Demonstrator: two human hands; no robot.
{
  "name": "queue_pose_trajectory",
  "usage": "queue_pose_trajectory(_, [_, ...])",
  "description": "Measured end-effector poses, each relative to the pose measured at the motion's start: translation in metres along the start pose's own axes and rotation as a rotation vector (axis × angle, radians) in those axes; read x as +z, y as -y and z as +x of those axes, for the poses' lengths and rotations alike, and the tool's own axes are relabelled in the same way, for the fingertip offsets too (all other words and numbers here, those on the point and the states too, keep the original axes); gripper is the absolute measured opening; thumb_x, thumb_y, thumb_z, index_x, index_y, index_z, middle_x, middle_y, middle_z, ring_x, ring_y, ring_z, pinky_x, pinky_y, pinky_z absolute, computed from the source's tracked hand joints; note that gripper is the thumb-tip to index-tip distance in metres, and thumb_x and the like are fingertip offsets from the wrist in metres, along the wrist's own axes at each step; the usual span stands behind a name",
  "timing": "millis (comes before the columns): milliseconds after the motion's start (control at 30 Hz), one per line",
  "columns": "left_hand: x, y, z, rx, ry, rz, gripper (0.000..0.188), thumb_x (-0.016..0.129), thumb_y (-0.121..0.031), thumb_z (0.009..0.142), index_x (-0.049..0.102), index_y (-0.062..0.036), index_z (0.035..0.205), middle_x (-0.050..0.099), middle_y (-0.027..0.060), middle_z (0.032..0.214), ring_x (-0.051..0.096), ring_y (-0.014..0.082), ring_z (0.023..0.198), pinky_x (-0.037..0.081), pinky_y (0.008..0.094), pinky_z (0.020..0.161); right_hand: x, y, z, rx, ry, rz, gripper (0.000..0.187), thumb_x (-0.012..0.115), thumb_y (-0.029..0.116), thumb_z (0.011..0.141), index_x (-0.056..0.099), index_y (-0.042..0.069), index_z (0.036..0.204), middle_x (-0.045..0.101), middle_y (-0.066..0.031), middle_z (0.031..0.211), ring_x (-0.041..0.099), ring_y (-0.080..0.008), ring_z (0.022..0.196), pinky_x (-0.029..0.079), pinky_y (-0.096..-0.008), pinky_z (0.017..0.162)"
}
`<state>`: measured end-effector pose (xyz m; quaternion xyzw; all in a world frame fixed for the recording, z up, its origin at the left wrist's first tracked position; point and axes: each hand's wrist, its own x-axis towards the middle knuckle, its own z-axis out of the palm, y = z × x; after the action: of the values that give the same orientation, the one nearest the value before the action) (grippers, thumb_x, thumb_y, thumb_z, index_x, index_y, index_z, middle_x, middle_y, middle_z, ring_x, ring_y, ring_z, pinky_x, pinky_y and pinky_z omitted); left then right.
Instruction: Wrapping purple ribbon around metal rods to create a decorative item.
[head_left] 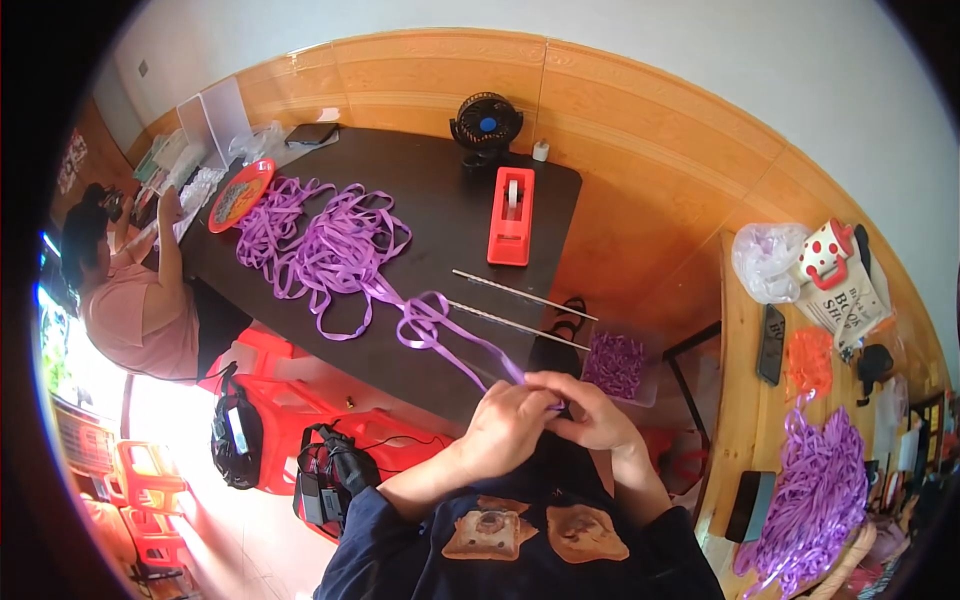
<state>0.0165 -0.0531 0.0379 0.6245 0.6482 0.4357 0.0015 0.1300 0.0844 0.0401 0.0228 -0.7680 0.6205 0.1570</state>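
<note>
Two hands, head view: left hand (503,425) and right hand (590,412) both pinched closed on purple ribbon (345,240), which trails to a loose heap on the dark table (420,180). Looks partway: that heap remains, purple pieces (615,365) sit in the clear bin (650,378), second heap (815,490) at right. Finished share: can't tell. Dark lettering on pale cloth bag (850,305); other markings too small.
</note>
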Motion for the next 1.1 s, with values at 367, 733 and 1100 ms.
queue_pose_trajectory(367, [-0.039, 0.02, -0.008, -0.272, -0.098, -0.257, 0.016, 0.068, -0.002, 0.075, 0.065, -0.0011, 0.091, 0.061, 0.0123, 0.075, 0.059, 0.0296, 0.07, 0.047, 0.0361, 0.063, -0.016, 0.007, -0.028, -0.12, -0.268, -0.252, 0.014, 0.06, -0.009, 0.074, 0.065, -0.004, 0.087, 0.059, -0.0097, 0.071, 0.059, -0.018, 0.062, 0.044, -0.0264, 0.055])
queue_pose_trajectory(733, [-0.101, 0.102, -0.012, -0.395, -0.204, 0.577, 0.024, 0.062, -0.007, 0.077, 0.064, -0.0001, 0.101, 0.056, 0.0153, 0.111, 0.049, 0.0348, 0.101, 0.041, 0.0446, 0.086, -0.048, 0.033, -0.048, -0.381, -0.64, -0.087, 0.019, 0.059, 0.011, 0.089, 0.064, -0.008, 0.092, 0.049, -0.0054, 0.063, 0.044, -0.0113, 0.052, 0.033, -0.0225, 0.045])
queue_pose_trajectory(1100, [0.006, -0.022, 0.028, -0.302, 0.131, -0.827, 0.034, 0.055, -0.007, 0.091, 0.053, 0.0038, 0.124, 0.062, 0.0107, 0.105, 0.059, 0.0174, 0.095, 0.046, 0.0293, 0.087, -0.041, 0.032, -0.037, -0.247, -0.599, -0.647, 0.025, 0.068, -0.005, 0.071, 0.069, 0.002, 0.094, 0.052, -0.0066, 0.062, 0.05, -0.0202, 0.051, 0.037, -0.0291, 0.049])
